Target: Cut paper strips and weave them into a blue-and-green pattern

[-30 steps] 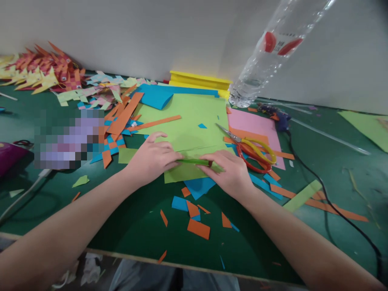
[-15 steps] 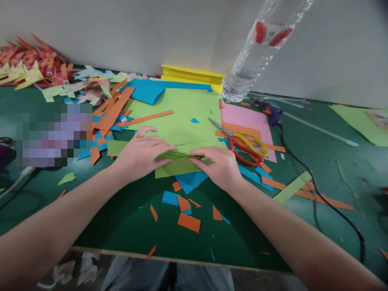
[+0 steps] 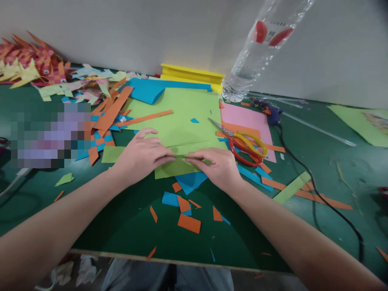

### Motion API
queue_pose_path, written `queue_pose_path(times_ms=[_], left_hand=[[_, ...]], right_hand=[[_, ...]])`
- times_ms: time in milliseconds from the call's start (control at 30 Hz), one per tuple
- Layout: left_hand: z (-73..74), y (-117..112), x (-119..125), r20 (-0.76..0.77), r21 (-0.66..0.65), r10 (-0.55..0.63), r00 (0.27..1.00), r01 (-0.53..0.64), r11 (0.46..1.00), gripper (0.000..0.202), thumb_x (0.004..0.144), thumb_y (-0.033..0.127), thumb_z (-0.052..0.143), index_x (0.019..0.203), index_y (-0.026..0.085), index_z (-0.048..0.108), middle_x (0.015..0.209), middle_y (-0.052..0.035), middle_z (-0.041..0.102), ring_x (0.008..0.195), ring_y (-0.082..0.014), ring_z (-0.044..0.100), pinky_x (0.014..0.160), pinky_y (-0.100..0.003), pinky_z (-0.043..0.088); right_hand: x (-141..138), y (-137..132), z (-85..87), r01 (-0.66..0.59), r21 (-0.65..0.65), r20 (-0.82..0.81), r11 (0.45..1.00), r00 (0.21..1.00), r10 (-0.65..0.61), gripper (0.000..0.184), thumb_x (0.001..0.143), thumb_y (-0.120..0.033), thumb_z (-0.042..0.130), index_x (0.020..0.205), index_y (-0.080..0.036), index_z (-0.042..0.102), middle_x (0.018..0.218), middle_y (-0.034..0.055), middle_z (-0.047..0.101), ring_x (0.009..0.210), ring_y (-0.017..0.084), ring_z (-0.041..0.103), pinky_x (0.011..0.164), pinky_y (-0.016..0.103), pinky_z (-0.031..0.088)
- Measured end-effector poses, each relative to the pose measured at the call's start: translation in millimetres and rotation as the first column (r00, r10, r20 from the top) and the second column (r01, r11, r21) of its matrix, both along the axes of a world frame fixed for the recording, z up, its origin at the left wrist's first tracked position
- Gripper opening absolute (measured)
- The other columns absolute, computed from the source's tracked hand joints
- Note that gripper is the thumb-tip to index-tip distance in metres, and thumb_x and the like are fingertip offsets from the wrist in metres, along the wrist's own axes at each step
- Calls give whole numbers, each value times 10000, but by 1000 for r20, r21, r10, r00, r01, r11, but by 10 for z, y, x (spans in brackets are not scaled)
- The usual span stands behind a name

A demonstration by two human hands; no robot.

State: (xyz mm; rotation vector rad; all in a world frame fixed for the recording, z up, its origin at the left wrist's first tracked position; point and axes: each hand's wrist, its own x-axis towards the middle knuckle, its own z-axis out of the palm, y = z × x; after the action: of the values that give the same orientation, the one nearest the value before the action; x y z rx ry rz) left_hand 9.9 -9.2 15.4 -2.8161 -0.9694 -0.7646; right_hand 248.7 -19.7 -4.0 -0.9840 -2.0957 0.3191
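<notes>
Between my two hands is a folded green paper strip [image 3: 181, 156], edge-on, with a wider tail of green paper sticking out to the left behind my wrist. My left hand [image 3: 145, 152] pinches it between thumb and fingers, its index finger raised. From the other side my right hand [image 3: 215, 163] pinches the strip, the fingertips of both hands a short gap apart. Beneath them lies a large light green paper sheet [image 3: 188, 105]. Scissors [image 3: 242, 141] with red and yellow handles rest just beyond my right hand, blades pointing left. Most of the strip is hidden by my fingers.
Orange and blue scraps [image 3: 189, 223] litter the green table [image 3: 121, 226] near its front edge. A glue gun [image 3: 274, 115] with a black cord [image 3: 315, 190] is at right. A tilted clear bottle [image 3: 254, 56] stands at the back. Woven paper fish [image 3: 39, 66] are heaped at far left.
My left hand's fingertips have closed down on the strip; less green shows between the hands. My right fingertips have shifted slightly left. The surrounding papers look the same.
</notes>
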Motion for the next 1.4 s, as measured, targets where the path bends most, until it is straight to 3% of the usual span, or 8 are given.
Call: queue_pose_path(times_ms=[467,767,1067,1400], left_hand=[[-25,2,0,-26,-48,57,998,-58,997,510,1051,489,386,814,204,736,730,3,745,680,-156,668,995,-403,388],[-5,-9,15,-17,-48,43,999,-43,998,481,1046,474,419,810,197,733,709,-2,739,649,-154,653,989,-412,401],[-19,-10,12,-14,-56,83,996,-83,995,485,1039,488,412,796,192,708,731,-15,737,666,-170,650,1005,-424,408],[-37,-1,9,7,-61,111,994,-111,992,539,1029,548,380,801,193,714,692,-12,713,626,-158,620,988,-430,424]], right_hand=[[1,6,60,15,-245,-27,969,999,-22,107,853,-320,731,798,-260,801,727,-20,782,632,131,702,594,241,506],[-4,1,42,21,-243,-29,970,999,-29,153,870,-332,707,771,-236,774,681,-14,755,601,125,674,588,250,491],[-32,-8,69,-9,-221,-62,975,998,-5,248,919,-343,642,705,-219,654,622,-29,686,574,105,628,588,224,476],[-22,-14,86,27,-287,-43,957,998,-41,275,948,-385,572,729,-218,582,622,-25,689,563,109,646,561,233,456]])
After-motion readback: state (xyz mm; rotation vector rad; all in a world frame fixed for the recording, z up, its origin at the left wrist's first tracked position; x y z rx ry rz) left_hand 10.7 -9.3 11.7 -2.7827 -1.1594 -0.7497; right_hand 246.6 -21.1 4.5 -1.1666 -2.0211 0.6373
